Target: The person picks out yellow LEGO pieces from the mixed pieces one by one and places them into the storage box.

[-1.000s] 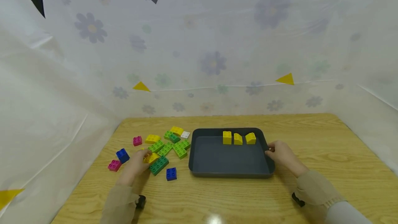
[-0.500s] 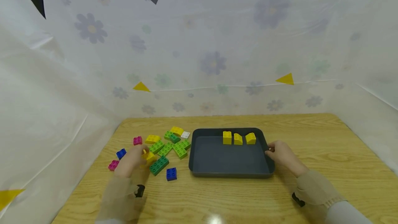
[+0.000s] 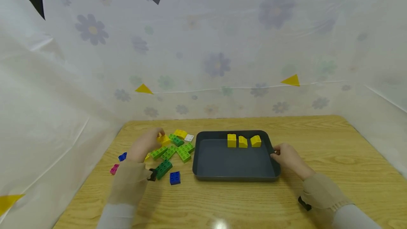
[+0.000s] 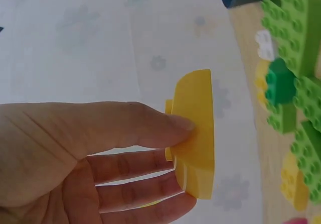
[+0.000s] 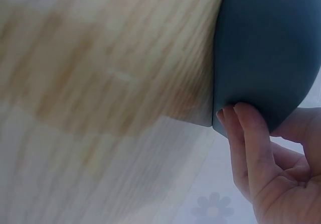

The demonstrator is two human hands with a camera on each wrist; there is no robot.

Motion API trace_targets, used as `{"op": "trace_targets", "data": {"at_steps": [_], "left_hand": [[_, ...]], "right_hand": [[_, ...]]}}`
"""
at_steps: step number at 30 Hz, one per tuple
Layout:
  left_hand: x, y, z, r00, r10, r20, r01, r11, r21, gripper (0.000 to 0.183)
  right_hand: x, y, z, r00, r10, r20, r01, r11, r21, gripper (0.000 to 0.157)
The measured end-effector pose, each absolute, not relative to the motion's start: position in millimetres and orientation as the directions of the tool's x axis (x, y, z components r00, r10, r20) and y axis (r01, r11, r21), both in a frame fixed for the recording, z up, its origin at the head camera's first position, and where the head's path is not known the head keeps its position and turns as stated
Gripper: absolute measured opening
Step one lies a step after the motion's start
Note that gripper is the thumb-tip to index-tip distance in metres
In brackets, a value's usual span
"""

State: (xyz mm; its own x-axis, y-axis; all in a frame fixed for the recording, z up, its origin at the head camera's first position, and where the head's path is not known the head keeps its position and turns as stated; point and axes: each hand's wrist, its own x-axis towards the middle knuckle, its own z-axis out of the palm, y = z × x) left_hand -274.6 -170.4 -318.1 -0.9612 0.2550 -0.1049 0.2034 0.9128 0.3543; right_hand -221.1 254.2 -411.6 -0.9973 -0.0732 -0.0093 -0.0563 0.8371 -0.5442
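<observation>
Above the counter (image 3: pixel 222 200), left grip (image 3: pixel 144 146) pinches yellow brick (image 4: pixel 201 133)
Right grip (image 3: pixel 290 158) pinches tray (image 3: pixel 222 162) rim (thumb (image 5: pixel 299 125) partly hidden in wrist view)

Smooth plastic bricks (image 4: pixel 200 138); matt tray (image 3: pixel 219 162); wood-grained table (image 3: pixel 318 140).

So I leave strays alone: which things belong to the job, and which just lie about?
In the job, it seems:
yellow brick in the left hand
tray gripped by the right hand
three yellow bricks inside it
possibly loose yellow bricks

Apparently lying about:
green bricks
blue bricks
pink brick
white brick
</observation>
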Motion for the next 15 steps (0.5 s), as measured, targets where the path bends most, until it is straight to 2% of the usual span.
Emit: {"op": "trace_targets", "data": {"at_steps": [8, 15], "left_hand": [[-286.1, -131.7, -302.9, -0.942, 0.331, -0.046, 0.304, 0.905, 0.296, 0.032], [-296.3, -95.4, -305.8, -0.909, 0.417, -0.001, 0.397, 0.865, 0.307, 0.034]], "right_hand": [[-221.7, 254.1, -411.5, -0.997, -0.071, -0.008, -0.055, 0.833, -0.55, 0.031], [-220.4, 254.1, -410.8, -0.997, -0.08, 0.0, -0.067, 0.83, -0.553, 0.031]]}}
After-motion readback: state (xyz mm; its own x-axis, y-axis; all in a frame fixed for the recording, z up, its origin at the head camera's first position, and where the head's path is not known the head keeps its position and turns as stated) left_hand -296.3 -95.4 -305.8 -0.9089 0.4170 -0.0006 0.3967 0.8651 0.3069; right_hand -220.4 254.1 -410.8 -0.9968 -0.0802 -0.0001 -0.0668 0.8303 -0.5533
